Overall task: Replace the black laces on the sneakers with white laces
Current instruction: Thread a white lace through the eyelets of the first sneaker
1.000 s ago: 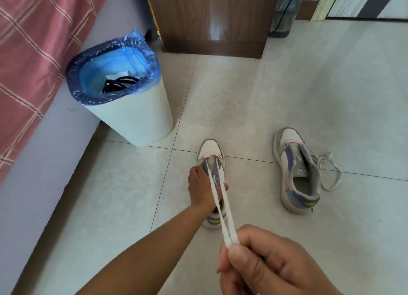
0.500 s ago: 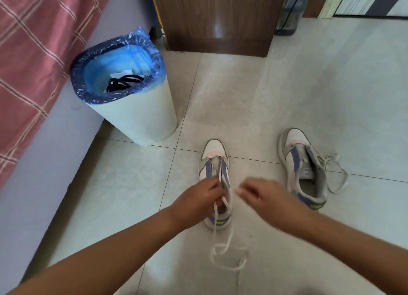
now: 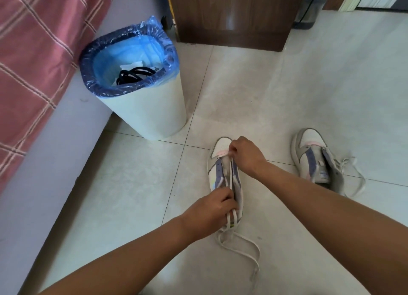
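At ten o'clock the bin (image 3: 141,118) holds the discarded black laces (image 3: 134,74), out of the way. At centre the left hand (image 3: 209,210) grips both white lace (image 3: 240,244) strands at the near shoe (image 3: 223,175), keeping them taut, while the right hand (image 3: 245,155) seems to pinch the lace at the toe eyelets. At three o'clock the other shoe (image 3: 315,157) lies laced.
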A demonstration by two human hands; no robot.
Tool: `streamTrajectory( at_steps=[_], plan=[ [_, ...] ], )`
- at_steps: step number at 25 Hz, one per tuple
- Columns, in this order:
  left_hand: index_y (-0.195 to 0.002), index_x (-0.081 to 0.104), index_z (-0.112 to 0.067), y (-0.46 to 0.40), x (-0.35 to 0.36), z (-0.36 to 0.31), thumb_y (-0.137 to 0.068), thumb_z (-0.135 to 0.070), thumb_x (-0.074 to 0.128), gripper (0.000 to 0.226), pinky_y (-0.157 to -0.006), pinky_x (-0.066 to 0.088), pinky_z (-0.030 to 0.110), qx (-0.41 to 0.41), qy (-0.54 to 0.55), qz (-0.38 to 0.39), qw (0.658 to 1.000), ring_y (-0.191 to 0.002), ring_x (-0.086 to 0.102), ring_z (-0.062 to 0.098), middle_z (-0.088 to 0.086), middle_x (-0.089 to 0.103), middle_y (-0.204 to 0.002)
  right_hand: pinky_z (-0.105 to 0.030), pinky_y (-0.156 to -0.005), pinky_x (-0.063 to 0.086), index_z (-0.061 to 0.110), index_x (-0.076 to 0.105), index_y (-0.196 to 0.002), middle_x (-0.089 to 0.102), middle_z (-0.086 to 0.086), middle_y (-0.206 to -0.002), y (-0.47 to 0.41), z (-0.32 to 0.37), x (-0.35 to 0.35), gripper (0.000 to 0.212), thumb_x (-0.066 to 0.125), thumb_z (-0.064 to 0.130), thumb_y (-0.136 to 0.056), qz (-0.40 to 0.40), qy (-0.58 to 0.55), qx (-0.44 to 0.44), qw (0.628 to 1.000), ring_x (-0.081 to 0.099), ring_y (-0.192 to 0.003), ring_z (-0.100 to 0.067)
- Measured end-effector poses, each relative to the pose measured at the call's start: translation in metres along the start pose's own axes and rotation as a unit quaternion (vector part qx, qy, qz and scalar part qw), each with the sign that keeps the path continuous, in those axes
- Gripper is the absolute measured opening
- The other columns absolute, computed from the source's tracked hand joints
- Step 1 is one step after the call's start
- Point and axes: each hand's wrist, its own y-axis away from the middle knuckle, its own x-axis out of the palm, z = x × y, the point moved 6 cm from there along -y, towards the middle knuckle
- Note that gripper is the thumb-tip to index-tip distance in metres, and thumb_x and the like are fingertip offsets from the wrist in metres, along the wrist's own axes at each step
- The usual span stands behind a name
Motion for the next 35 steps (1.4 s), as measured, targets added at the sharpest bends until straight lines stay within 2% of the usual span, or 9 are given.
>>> streamTrajectory(
  at_steps=[6,11,14,18,23,27,29,32,35],
  plan=[
    [-0.085,0.069,-0.006,0.003,0.009,0.006,-0.078,-0.006,0.067,0.007,-0.069,0.046,0.015,-0.035,0.007,-0.008,0.999,-0.075,0.055,0.012,0.008,0.060,-0.086,-0.020,-0.065,0.039,0.011,0.061,-0.094,0.054,-0.005,-0.090,0.012,-0.021,0.023,0.010,0.053,0.015,-0.096,0.118,-0.440,0.125,0.881,0.046,-0.084,-0.016],
    [-0.087,0.068,-0.005,0.003,0.011,0.004,-0.073,0.000,0.075,0.016,-0.072,0.046,0.015,-0.035,0.009,-0.028,0.999,-0.079,0.053,0.011,0.009,0.060,-0.089,-0.036,-0.076,0.050,0.011,0.062,-0.081,0.059,-0.007,-0.081,0.013,-0.029,0.015,0.007,0.064,0.013,-0.088,-0.014,-0.354,0.037,0.935,0.052,-0.078,-0.017],
    [-0.088,0.068,-0.005,0.004,0.011,0.005,-0.074,-0.001,0.074,0.016,-0.072,0.047,0.016,-0.037,0.003,-0.027,0.999,-0.079,0.054,0.012,0.008,0.061,-0.090,-0.025,-0.068,0.047,0.013,0.056,-0.068,0.053,0.001,-0.066,0.015,-0.027,0.014,0.024,0.058,0.012,-0.092,-0.019,-0.302,0.017,0.953,0.049,-0.062,-0.006],
    [-0.089,0.068,-0.005,0.004,0.013,0.005,-0.074,0.000,0.073,0.017,-0.076,0.045,0.016,-0.036,0.008,-0.028,0.999,-0.082,0.049,0.008,0.009,0.061,-0.091,-0.036,-0.082,0.050,0.012,0.062,-0.079,0.062,-0.005,-0.082,0.018,-0.033,0.036,0.019,0.054,0.018,-0.095,0.029,-0.455,0.141,0.879,0.055,-0.080,-0.016],
    [-0.090,0.068,-0.004,0.002,-0.005,-0.008,-0.078,-0.003,0.069,0.011,-0.058,0.051,0.024,-0.060,0.012,-0.046,0.997,-0.076,0.049,0.010,0.008,0.058,-0.089,-0.032,-0.070,0.046,0.009,0.053,-0.094,0.054,-0.002,-0.081,0.051,-0.037,0.009,0.013,0.050,0.021,-0.095,-0.156,-0.425,0.252,0.856,0.053,-0.075,-0.019],
    [-0.093,0.067,0.000,0.003,-0.040,-0.044,-0.089,-0.009,0.056,0.015,-0.059,0.050,0.025,-0.022,0.024,-0.095,0.995,-0.075,0.056,0.016,0.010,0.059,-0.090,-0.029,-0.058,0.051,0.001,0.064,-0.081,0.064,-0.010,-0.062,0.122,-0.007,0.006,0.041,0.041,0.030,-0.099,0.146,-0.430,0.254,0.854,0.060,-0.054,-0.021],
    [-0.099,0.066,0.002,0.008,-0.049,-0.068,-0.091,-0.006,0.055,0.017,-0.061,0.051,0.027,0.031,0.002,-0.048,0.998,-0.080,0.059,0.020,0.013,0.062,-0.096,-0.031,-0.066,0.055,0.000,0.066,-0.098,0.069,-0.015,-0.082,0.155,0.015,0.018,0.047,0.042,0.040,-0.098,0.288,-0.476,0.244,0.794,0.066,-0.072,-0.023],
    [-0.115,0.061,-0.007,0.006,-0.058,-0.079,-0.100,-0.031,0.040,0.035,-0.079,0.047,0.021,0.023,0.024,0.041,0.999,-0.096,0.059,0.021,0.012,0.063,-0.110,-0.027,-0.061,0.053,0.004,0.065,-0.090,0.068,-0.012,-0.081,0.160,0.022,0.025,0.035,0.047,0.033,-0.097,0.252,-0.617,0.283,0.690,0.066,-0.068,-0.019],
    [-0.122,0.048,-0.008,0.008,-0.071,-0.055,-0.092,-0.030,0.053,0.037,-0.076,0.046,0.027,0.042,-0.053,-0.014,0.998,-0.092,0.054,0.021,0.010,0.055,-0.109,-0.028,-0.056,0.050,0.007,0.062,-0.085,0.062,-0.008,-0.066,0.159,0.018,0.014,0.027,0.046,0.024,-0.098,0.177,-0.644,0.280,0.690,0.058,-0.052,-0.015]
  ],
)
